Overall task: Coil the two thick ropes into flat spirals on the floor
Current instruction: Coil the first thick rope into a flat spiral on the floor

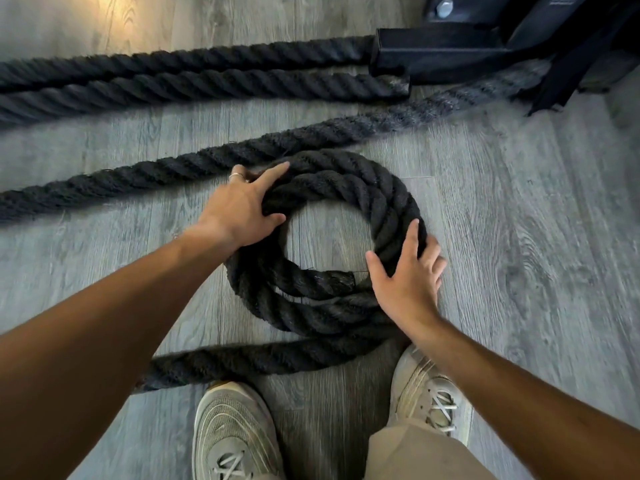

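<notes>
My left hand (239, 213) and right hand (405, 275) lay flat, unclenched, on the rope coil (349, 188); winding tighter would close its hollow centre.

coil (325, 244) centre floor (519, 237) | straight ropes (173, 77) behind | shoes (235, 431) before
</notes>
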Demonstrator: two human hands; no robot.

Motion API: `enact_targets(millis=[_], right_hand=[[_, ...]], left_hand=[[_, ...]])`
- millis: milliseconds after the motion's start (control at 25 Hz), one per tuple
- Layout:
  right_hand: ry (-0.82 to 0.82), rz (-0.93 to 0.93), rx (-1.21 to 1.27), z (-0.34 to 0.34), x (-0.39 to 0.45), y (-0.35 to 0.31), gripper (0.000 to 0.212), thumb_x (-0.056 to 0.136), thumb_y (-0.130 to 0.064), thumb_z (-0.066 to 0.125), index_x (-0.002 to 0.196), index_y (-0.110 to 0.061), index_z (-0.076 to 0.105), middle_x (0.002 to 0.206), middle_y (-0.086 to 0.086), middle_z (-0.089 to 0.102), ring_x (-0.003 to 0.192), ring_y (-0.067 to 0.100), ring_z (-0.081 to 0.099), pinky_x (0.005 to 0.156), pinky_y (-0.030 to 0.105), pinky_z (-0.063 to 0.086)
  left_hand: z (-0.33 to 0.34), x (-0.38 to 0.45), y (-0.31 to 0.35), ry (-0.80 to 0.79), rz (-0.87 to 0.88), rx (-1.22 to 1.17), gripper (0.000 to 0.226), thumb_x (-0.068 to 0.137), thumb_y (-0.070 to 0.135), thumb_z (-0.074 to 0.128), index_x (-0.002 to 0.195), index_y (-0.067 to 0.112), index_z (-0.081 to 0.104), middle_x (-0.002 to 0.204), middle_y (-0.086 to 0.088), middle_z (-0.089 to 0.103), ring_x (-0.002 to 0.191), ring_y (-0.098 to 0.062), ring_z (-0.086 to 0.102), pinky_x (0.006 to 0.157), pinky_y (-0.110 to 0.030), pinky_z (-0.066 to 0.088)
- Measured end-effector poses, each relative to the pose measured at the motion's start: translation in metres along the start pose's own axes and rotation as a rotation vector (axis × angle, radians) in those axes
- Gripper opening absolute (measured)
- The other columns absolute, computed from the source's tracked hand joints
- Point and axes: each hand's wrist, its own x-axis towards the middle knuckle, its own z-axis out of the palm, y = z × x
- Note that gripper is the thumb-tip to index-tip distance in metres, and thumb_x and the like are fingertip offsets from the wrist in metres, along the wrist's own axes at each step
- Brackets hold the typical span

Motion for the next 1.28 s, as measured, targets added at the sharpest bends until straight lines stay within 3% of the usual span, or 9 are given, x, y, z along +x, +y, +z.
enact_targets(millis=[120,240,360,440,600,720,840,1080,1280], right_hand=[[-0.140,-0.190,-0.089,-0.016,0.046,-0.006,0.091,0.093,-0.063,0.051,0.160,-0.031,-0.002,0.163,0.008,0.007,0.143,0.034,0.015,0.115,0.055,0.028],[-0.322,-0.379,-0.135,-0.034,0.096,-0.025,0.087,0.094,-0.059,0.056,0.159,-0.040,0.002,0.168,-0.005,0.001,0.152,0.030,0.008,0.118,0.054,0.024],[-0.295,-0.453,-0.096,-0.033,0.112,-0.044,0.079,0.095,-0.049,0.062,0.159,-0.040,0.017,0.168,-0.006,0.009,0.153,0.026,0.010,0.121,0.051,0.020],[-0.128,-0.347,-0.041,-0.025,0.094,-0.046,0.078,0.094,-0.049,0.063,0.158,-0.037,0.021,0.167,0.002,0.013,0.151,0.030,0.012,0.120,0.053,0.017],[0.073,0.070,0.005,0.001,0.007,-0.024,0.091,0.089,-0.065,0.054,0.159,-0.030,0.006,0.164,0.014,0.007,0.143,0.037,0.014,0.112,0.060,0.017],[0.010,0.155,0.049,0.008,-0.022,-0.012,0.086,0.092,-0.068,0.047,0.160,-0.027,0.012,0.165,0.011,0.000,0.140,0.037,0.014,0.108,0.059,0.023],[0.001,0.160,0.076,0.006,-0.008,-0.015,0.079,0.093,-0.064,0.051,0.158,-0.030,0.022,0.164,0.007,0.000,0.137,0.034,0.017,0.107,0.058,0.024],[0.010,-0.065,0.036,-0.006,0.052,-0.023,0.055,0.096,-0.052,0.054,0.148,-0.039,0.045,0.163,-0.004,0.017,0.144,0.027,0.020,0.114,0.056,0.016],[-0.142,-0.350,0.085,-0.024,0.102,-0.040,0.049,0.093,-0.048,0.064,0.140,-0.036,0.054,0.159,-0.005,0.031,0.146,0.023,0.026,0.117,0.054,0.019]], left_hand=[[0.004,-0.017,-0.012,-0.090,-0.131,0.081,0.084,0.083,0.069,0.058,0.149,0.063,0.007,0.149,-0.026,0.026,0.099,-0.048,0.063,0.089,-0.047,0.055],[0.020,-0.054,-0.014,-0.140,-0.240,0.047,0.093,0.074,0.085,0.048,0.152,0.056,0.004,0.132,-0.028,0.049,0.102,-0.047,0.064,0.086,-0.042,0.051],[0.035,-0.081,-0.002,-0.102,-0.341,-0.094,0.099,0.069,0.090,0.045,0.152,0.040,0.021,0.109,-0.023,0.066,0.099,-0.042,0.066,0.080,-0.041,0.050],[0.034,-0.077,0.005,-0.043,-0.364,-0.003,0.089,0.075,0.088,0.039,0.143,0.031,0.036,0.119,-0.028,0.059,0.108,-0.045,0.060,0.086,-0.046,0.050],[0.009,-0.032,0.002,0.099,-0.122,0.149,0.058,0.092,0.064,0.047,0.110,0.010,0.061,0.141,-0.031,0.041,0.117,-0.046,0.052,0.097,-0.049,0.045],[-0.008,-0.002,-0.004,-0.050,-0.113,-0.040,0.071,0.084,0.059,0.066,0.144,0.035,0.037,0.140,-0.025,0.043,0.102,-0.045,0.063,0.086,-0.045,0.053],[-0.011,0.006,-0.006,-0.137,-0.070,0.067,0.088,0.083,0.062,0.064,0.147,0.065,0.002,0.144,-0.025,0.041,0.102,-0.044,0.064,0.086,-0.041,0.051],[0.011,-0.044,-0.010,-0.061,-0.220,0.054,0.080,0.084,0.070,0.051,0.152,0.054,0.012,0.133,-0.030,0.044,0.090,-0.048,0.064,0.079,-0.042,0.052],[0.039,-0.094,0.008,-0.022,-0.416,-0.074,0.084,0.079,0.080,0.041,0.151,0.038,0.023,0.128,-0.033,0.051,0.106,-0.050,0.060,0.086,-0.049,0.052]])
